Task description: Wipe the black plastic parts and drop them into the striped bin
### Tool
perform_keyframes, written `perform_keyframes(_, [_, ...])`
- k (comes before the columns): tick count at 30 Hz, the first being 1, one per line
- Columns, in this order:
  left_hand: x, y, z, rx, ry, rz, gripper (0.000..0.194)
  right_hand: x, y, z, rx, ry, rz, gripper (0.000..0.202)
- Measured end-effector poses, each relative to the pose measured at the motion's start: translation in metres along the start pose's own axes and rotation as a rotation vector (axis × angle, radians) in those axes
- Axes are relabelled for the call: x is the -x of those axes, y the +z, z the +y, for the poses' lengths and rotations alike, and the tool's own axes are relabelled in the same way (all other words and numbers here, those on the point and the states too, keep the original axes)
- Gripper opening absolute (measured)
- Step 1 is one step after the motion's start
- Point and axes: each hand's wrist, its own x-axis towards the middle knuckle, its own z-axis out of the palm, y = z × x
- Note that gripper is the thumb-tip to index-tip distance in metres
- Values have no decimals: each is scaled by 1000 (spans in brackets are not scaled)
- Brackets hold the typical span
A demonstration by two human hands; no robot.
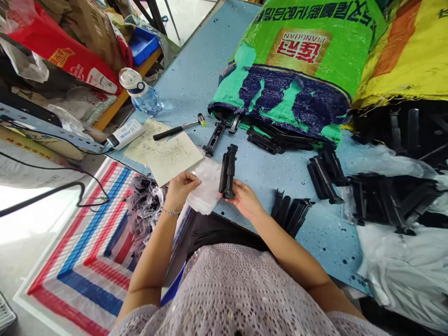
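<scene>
Near the table's front edge, my left hand (181, 189) pinches the left side of a clear plastic bag (206, 186). Just right of the bag, my right hand (243, 198) grips the lower end of a black plastic part (228, 171), which points away from me. The part's left side lies close against the bag. Another black part (214, 138) rests on the table beyond it, beside the mouth of a green sack (297, 56). More black parts (290, 212) lie to the right of my right hand.
A hammer (180, 127) lies by a notepad (173, 156), a white device (128, 134) and a water bottle (140, 93) on the blue table (189, 60). Black parts and a yellow sack (409, 56) are at the right. A striped bag (87, 261) stands below left.
</scene>
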Motion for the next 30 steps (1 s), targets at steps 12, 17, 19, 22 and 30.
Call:
perform_keyframes(12, [14,-4,-5,-838,424,0,52,39,-18,21,-114,261,-184,30])
perform_keyframes(17, [38,-4,5,-862,500,-39,62,45,-16,26,-167,367,-314,23])
perform_keyframes(19, [47,-3,11,-873,541,-23,64,41,-17,28,-207,434,-340,23])
perform_keyframes(22, [56,-5,16,-905,587,-11,65,35,-18,30,-105,459,-410,28])
perform_keyframes(30, [47,-6,13,-898,506,32,66,59,-27,-2,447,0,-142,24])
